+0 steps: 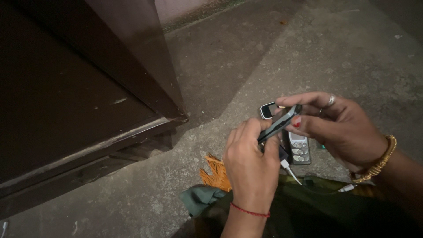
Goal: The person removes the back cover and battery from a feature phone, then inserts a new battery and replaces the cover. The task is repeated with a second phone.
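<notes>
Both hands pinch a slim dark phone, left hand and right hand closed on opposite ends, above a grey keypad phone on the concrete floor.

A home's bare concrete floor beside a dark wooden door

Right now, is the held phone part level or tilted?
Tilted: the dark phone part slants upward from left hand to right hand.
</notes>
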